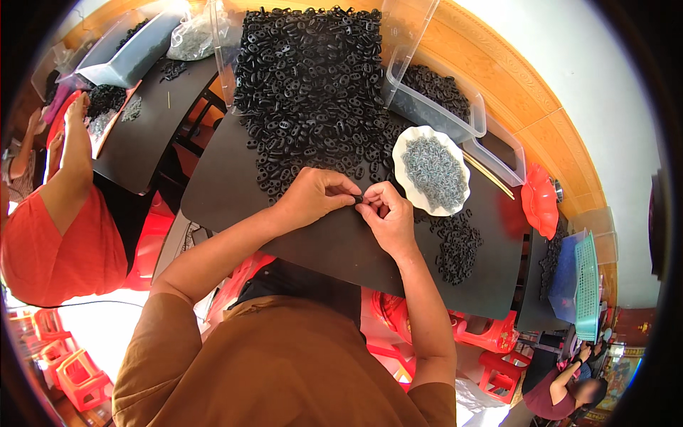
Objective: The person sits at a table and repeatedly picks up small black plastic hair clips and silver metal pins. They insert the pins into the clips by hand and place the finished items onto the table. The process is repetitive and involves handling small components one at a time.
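My left hand [311, 197] pinches a small black plastic piece [358, 200] between thumb and fingertips, over the near part of the dark table [306, 245]. Right beside it, the fingertips of my right hand [390, 215] are pressed together at the piece; anything held in them is too small to make out. Beyond both hands spreads a large heap of flat black oval pieces with holes [309, 85]. To the right stands a white scalloped dish [400, 165] full of small greyish, shiny parts [435, 174]. Nearer lies a pile of finished-looking smaller black pieces [457, 249].
A clear plastic bin [473, 124] with black pieces stands behind the dish, near two sticks [489, 174]. A red scalloped dish [539, 201] is at the right edge. Another person in red [64, 242] sits at a second table [153, 117] on the left. Red stools [501, 373] stand below.
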Available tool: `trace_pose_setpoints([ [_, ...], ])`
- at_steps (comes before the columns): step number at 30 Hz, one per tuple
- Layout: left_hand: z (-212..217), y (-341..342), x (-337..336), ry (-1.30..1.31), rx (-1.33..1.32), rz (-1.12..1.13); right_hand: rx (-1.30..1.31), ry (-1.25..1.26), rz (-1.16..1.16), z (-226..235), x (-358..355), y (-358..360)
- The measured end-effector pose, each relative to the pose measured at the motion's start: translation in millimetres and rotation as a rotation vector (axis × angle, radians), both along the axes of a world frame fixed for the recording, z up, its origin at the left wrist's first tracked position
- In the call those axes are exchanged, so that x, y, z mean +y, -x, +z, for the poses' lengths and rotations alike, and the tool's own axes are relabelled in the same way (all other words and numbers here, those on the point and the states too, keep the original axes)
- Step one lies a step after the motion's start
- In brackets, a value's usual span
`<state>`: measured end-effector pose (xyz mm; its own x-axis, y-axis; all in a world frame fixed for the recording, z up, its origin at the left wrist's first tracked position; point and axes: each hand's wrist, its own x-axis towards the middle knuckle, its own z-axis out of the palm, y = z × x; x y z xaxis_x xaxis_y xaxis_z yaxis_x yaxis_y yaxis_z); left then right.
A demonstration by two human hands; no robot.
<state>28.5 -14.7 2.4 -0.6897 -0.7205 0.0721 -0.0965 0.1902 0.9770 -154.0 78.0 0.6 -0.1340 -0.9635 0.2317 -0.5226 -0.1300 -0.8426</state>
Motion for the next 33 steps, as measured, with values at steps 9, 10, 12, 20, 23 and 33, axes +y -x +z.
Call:
trace_pose_setpoints([
  [9, -2, 2, 5, 0.166, -0.004, 0.002, 0.098, 0.017, -0.004, -3, -1, 1],
  [10, -2, 2, 5, 0.18, -0.002, 0.0, 0.094, 0.015, 0.001, -2, -1, 1],
  [12, -4, 2, 5, 0.209, 0.002, -0.002, 0.087, 0.01, 0.01, 0, -1, 1],
  [20, -3, 3, 5, 0.177, -0.006, 0.005, 0.042, 0.057, 0.008, -1, 0, 4],
  [23, -8, 3, 2, 0.201, 0.004, -0.006, 0.01, 0.092, 0.027, -1, -1, 2],
  [33, -9, 2, 0, 0.333, -0.026, -0.045, 0.025, 0.117, 0.062, 3, 1, -1],
])
